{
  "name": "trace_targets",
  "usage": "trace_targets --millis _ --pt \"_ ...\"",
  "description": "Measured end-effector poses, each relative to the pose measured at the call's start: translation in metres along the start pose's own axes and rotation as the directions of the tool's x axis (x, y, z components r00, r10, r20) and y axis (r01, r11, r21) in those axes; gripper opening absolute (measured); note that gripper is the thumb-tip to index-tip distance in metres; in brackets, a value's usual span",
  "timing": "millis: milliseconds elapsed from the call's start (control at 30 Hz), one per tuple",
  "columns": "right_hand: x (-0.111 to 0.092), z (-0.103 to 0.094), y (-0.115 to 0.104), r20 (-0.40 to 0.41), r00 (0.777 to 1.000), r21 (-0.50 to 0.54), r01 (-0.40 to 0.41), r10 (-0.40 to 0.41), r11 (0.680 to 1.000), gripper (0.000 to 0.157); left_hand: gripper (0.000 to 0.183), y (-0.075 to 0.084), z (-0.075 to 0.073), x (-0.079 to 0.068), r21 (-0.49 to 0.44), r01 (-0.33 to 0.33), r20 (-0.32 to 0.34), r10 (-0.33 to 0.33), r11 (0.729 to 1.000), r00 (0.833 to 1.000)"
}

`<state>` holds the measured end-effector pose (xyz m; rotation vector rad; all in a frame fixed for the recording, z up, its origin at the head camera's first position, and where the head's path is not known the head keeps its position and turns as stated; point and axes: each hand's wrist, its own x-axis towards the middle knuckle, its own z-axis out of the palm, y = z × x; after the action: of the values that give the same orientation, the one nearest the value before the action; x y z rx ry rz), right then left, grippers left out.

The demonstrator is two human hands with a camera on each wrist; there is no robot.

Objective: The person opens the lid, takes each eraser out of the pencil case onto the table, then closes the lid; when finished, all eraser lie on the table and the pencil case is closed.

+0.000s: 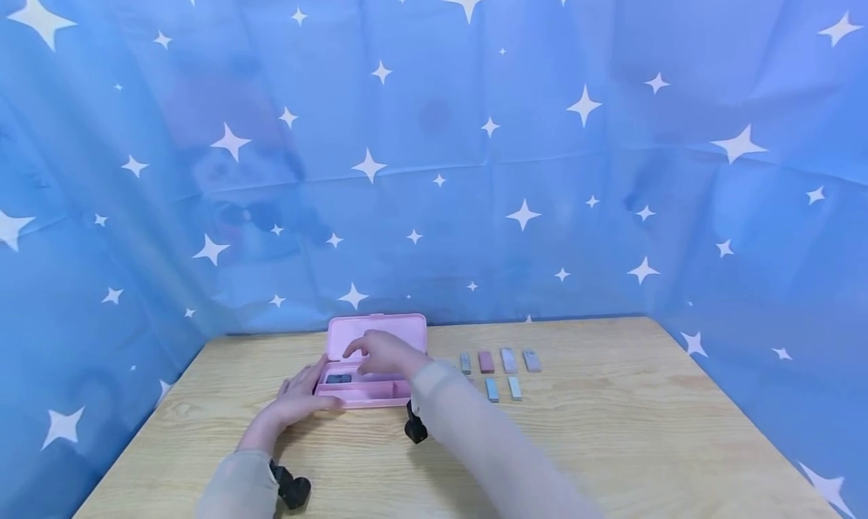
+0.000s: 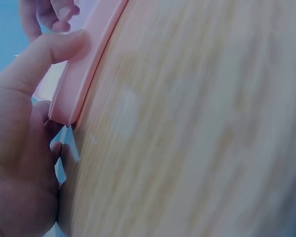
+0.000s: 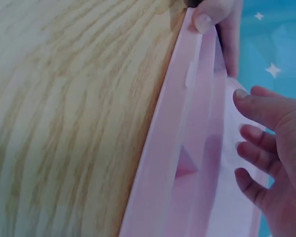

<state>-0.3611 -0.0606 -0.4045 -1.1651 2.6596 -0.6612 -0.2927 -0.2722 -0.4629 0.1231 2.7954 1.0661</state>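
Observation:
A pink pencil case (image 1: 366, 393) lies on the table with its lid (image 1: 409, 332) raised at the back. My left hand (image 1: 296, 398) holds the case at its left end, thumb (image 2: 63, 48) on the front wall and fingers round the side. Over the case hovers my right hand (image 1: 385, 353), fingers loosely bent with nothing between them. Its fingertips (image 3: 242, 94) hang above the inside in the right wrist view. Small dark grey-blue blocks (image 1: 339, 379) lie in the rear compartment at the left. A small divider (image 3: 185, 165) stands in the front compartment.
To the right of the case, several small blocks lie in two rows, among them a dusky pink one (image 1: 486, 362), a pale lilac one (image 1: 508, 361) and a blue one (image 1: 491, 390). A blue star-patterned cloth (image 1: 434, 203) hangs behind the wooden table (image 1: 610, 428).

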Motion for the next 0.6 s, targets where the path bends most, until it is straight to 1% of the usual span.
trace_targets --millis 133,300,400,500,600 --pt "0.005 0.007 0.002 0.0 1.0 -0.023 -0.009 0.009 1.0 0.04 0.111 0.001 0.001 0.001 0.003 0.0 0.001 0.0 1.0 1.0" --pt "0.015 0.016 0.004 0.009 1.0 -0.098 0.014 -0.013 0.995 0.041 0.112 0.001 0.003 0.002 -0.001 0.007 0.004 -0.007 1.0 1.0" --pt "0.019 0.018 0.002 0.022 0.999 -0.153 0.042 -0.039 0.987 0.041 0.111 0.002 0.003 0.001 0.008 0.011 0.004 -0.011 1.0 1.0" --pt "0.022 0.018 -0.001 0.035 0.997 -0.212 0.071 -0.065 0.975 0.042 0.111 0.002 0.001 0.001 0.024 0.002 0.001 -0.002 1.0 1.0" --pt "0.024 0.018 -0.004 0.059 0.996 -0.251 0.084 -0.072 0.964 0.045 0.11 0.002 0.0 0.0 0.035 0.0 -0.002 0.0 0.999 1.0"
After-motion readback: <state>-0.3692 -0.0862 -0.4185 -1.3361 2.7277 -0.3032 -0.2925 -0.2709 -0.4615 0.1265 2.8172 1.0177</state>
